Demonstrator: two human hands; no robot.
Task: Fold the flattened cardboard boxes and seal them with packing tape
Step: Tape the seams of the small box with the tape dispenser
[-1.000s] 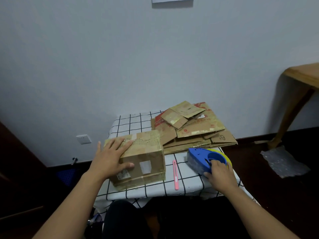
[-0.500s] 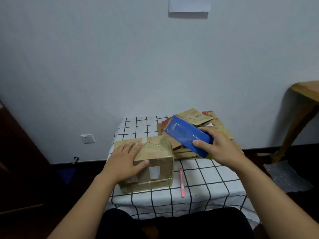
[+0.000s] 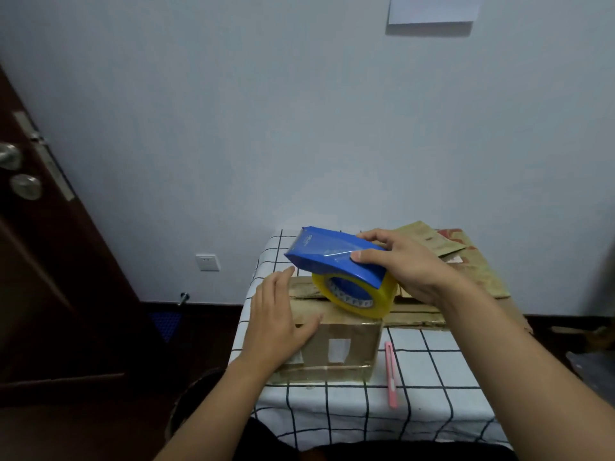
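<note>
Sealing step: the box [image 3: 332, 331] sits at the surface's [image 3: 432, 377] 9 o'clock edge. Left hand [image 3: 278, 322], fingers straight, presses its top; right hand [image 3: 404, 264] grips the dispenser [image 3: 336, 261] above it. Next, I judge: land the tape at the seam and pull.

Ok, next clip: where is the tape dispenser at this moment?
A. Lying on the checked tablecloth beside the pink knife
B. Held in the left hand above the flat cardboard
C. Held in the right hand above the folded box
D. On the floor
C: the right hand grips the blue tape dispenser over the folded box, while the left hand rests on the box.
</note>
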